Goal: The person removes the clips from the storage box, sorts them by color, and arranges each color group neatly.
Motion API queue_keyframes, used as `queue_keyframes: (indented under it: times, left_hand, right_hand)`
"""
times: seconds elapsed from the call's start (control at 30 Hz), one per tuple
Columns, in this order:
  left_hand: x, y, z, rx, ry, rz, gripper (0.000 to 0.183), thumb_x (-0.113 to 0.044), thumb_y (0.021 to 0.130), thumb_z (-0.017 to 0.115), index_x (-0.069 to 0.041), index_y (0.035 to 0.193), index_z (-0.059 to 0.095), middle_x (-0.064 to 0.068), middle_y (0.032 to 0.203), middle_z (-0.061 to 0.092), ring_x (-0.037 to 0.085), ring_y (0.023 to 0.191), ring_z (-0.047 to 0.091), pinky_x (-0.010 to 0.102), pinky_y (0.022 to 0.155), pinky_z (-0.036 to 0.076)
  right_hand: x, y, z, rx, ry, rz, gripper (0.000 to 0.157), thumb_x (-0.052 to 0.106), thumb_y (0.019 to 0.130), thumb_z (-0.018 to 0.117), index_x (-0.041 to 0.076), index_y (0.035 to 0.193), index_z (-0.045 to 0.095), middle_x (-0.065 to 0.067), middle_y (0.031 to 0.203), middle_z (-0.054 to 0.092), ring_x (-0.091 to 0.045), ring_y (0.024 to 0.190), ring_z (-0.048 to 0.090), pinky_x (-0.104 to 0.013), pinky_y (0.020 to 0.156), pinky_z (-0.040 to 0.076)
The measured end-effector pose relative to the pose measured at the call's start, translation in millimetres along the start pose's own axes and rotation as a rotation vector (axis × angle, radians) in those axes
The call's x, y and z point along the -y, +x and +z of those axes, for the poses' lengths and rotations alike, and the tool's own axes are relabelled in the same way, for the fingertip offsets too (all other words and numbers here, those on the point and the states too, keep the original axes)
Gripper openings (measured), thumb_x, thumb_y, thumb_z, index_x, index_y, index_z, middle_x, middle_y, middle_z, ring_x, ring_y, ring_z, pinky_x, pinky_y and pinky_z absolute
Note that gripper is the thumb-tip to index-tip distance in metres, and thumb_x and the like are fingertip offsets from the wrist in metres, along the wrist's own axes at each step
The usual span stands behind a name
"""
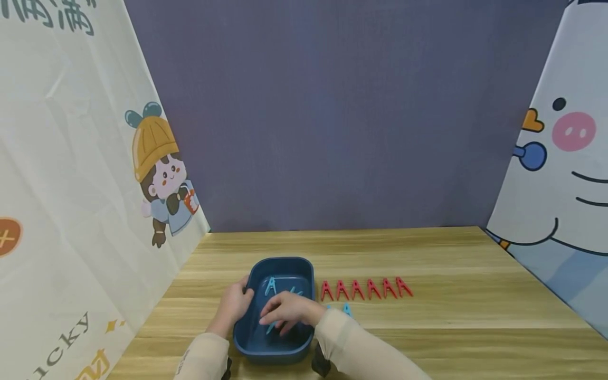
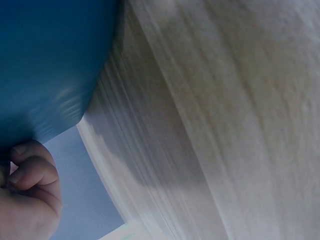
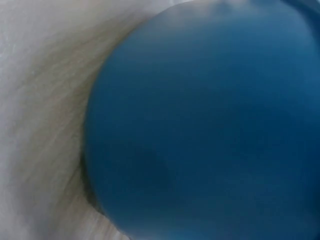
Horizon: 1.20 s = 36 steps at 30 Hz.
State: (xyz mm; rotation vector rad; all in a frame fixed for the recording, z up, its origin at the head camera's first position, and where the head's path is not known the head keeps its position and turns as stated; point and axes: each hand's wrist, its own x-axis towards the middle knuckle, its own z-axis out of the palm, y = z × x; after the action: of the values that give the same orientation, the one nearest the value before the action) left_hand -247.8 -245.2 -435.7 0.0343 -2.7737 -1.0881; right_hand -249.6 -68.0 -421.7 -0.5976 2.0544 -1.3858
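Observation:
A dark blue plastic box (image 1: 273, 357) stands on the table, with light blue clothespins (image 1: 271, 285) inside it. My left hand (image 1: 235, 305) grips the box's left rim; its curled fingers (image 2: 37, 172) show against the box in the left wrist view. Over the inside of the box hovers my right hand (image 1: 290, 311), fingers loosely bent and thumb apart. Just below those fingertips lies another light blue clothespin (image 1: 271, 328), partly covered by the hand. In the right wrist view the outer wall of the box (image 3: 200, 125) fills most of the picture and hides the fingers.
Right of the box, several red clothespins (image 1: 357, 290) lie in a row on the wooden table (image 1: 451, 306). Nearer me are light blue clothespins (image 1: 348, 309), partly hidden by my right arm. A dark partition (image 1: 342, 116) closes off the table's far edge.

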Motion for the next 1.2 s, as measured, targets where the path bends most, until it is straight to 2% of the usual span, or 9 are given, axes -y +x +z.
queue_keyframes:
  times: [0.33,0.67,0.8,0.93,1.07,1.2]
  left_hand:
    - [1.1,1.3,2.1,-0.013,0.001,0.008,0.044,-0.005,0.089,0.047,0.011,0.130,0.043,0.029,0.126,0.048,0.040,0.114,0.047,0.054,0.092,0.040]
    - [2.7,3.0,2.3,-0.021,0.011,0.017,0.044,-0.005,0.089,0.048,0.013,0.129,0.043,0.030,0.125,0.048,0.042,0.115,0.046,0.054,0.093,0.039]
    - [3.3,2.4,2.5,-0.013,0.021,0.012,0.044,-0.006,0.089,0.048,0.012,0.129,0.043,0.030,0.126,0.048,0.043,0.115,0.046,0.054,0.092,0.040]
    - [3.0,1.6,1.9,-0.021,0.032,0.022,0.044,-0.005,0.088,0.048,0.012,0.129,0.044,0.030,0.123,0.050,0.041,0.111,0.049,0.053,0.089,0.043]
    - [1.1,0.7,1.4,-0.021,0.019,0.007,0.044,-0.005,0.089,0.048,0.011,0.129,0.044,0.029,0.121,0.052,0.039,0.109,0.052,0.051,0.087,0.045]
    - [-0.3,0.2,0.7,-0.017,0.011,0.002,0.044,-0.005,0.090,0.047,0.010,0.130,0.043,0.029,0.123,0.051,0.039,0.109,0.052,0.051,0.088,0.045]
  right_hand:
    - [1,-3,-6.6,-0.039,0.054,-0.026,0.011,0.014,0.082,0.068,0.004,0.087,0.069,-0.003,0.077,0.063,-0.016,0.061,0.055,-0.035,0.056,0.056]
    - [4,-9,-15.2,-0.046,0.175,-0.057,0.021,0.020,0.084,0.066,0.004,0.098,0.069,-0.006,0.090,0.063,-0.019,0.068,0.055,-0.035,0.057,0.056]
    - [5,-13,-18.5,-0.049,0.219,-0.070,0.027,0.024,0.088,0.061,0.004,0.103,0.069,-0.005,0.101,0.062,-0.024,0.074,0.058,-0.036,0.060,0.056]
    - [5,-16,-23.5,-0.015,0.318,-0.106,0.033,0.025,0.091,0.055,-0.001,0.109,0.064,-0.008,0.109,0.061,-0.025,0.079,0.063,-0.038,0.067,0.056]
    - [3,-19,-29.3,-0.019,0.422,-0.131,0.035,0.021,0.091,0.057,-0.008,0.109,0.060,-0.014,0.104,0.061,-0.023,0.076,0.066,-0.039,0.072,0.055]
    - [2,-22,-34.0,-0.070,0.443,-0.150,0.028,0.017,0.090,0.058,-0.008,0.103,0.060,-0.015,0.093,0.062,-0.022,0.073,0.067,-0.039,0.071,0.056]
